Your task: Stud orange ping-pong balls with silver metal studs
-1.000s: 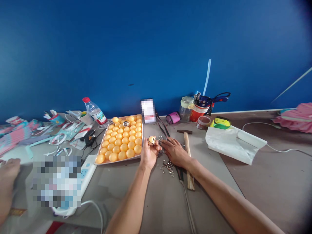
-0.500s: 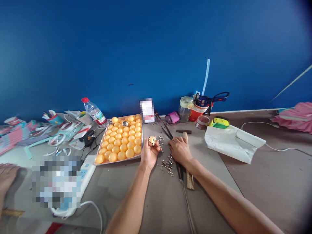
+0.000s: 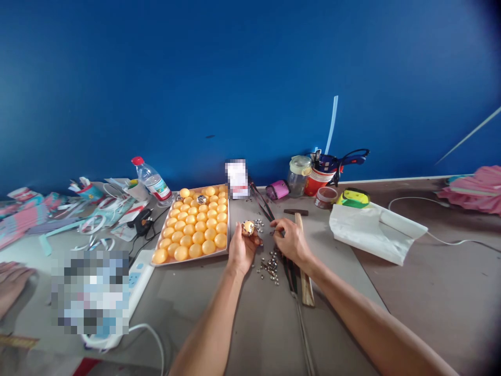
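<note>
My left hand (image 3: 239,254) is closed round an orange ball (image 3: 248,228) with dark and silvery bits on its surface. It looks like a ping-pong ball. My right hand (image 3: 290,239) is just to the right, its thumb and fingertips drawn together in a pinch. Whatever small thing may be between them is too small to name. Below and between the hands lies a scatter of small shiny metallic pieces (image 3: 270,266), and a smaller group (image 3: 259,225) shows beyond my left fingers. A wooden stick (image 3: 306,284) runs under my right wrist, beside dark-handled tools (image 3: 291,279).
Left of my hands sits a tray (image 3: 228,252) of orange balls, one silver-covered ball (image 3: 202,199) on top. A bottle (image 3: 154,183), power strip (image 3: 141,269) and another person's hand (image 3: 13,284) are further left. A jar (image 3: 299,177), red cup (image 3: 318,183) and white sheet (image 3: 371,230) stand or lie right.
My right hand has lifted slightly, its fingers drawing into a pinch. The ball in my left hand has shifted a little to the right and turned.
</note>
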A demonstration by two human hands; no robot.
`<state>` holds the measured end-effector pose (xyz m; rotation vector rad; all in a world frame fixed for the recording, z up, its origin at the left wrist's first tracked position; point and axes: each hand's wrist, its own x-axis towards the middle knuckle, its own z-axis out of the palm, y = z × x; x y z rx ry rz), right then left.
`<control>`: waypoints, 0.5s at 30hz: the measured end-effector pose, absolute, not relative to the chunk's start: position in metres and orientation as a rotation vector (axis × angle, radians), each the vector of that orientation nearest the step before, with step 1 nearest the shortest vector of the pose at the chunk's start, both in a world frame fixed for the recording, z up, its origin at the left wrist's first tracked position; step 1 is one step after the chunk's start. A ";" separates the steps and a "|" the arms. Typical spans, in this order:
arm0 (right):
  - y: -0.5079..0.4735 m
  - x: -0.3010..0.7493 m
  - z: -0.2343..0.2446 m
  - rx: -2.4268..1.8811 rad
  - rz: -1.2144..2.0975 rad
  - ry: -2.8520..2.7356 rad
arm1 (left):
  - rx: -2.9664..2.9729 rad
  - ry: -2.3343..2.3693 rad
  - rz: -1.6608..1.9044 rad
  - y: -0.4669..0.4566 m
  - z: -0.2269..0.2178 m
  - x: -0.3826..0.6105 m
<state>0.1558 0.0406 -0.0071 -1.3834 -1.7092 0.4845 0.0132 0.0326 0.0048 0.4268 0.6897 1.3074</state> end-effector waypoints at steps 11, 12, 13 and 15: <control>0.039 0.148 0.000 -1.085 1.159 -1.276 | 0.461 0.736 1.317 0.031 0.002 0.019; 0.038 0.147 0.001 -1.064 1.194 -1.256 | 0.483 0.736 1.326 0.031 0.001 0.019; 0.037 0.145 0.002 -1.048 1.222 -1.244 | 0.507 0.734 1.331 0.031 0.000 0.019; 0.034 0.142 0.005 -1.027 1.263 -1.226 | 0.559 0.735 1.325 0.031 -0.001 0.020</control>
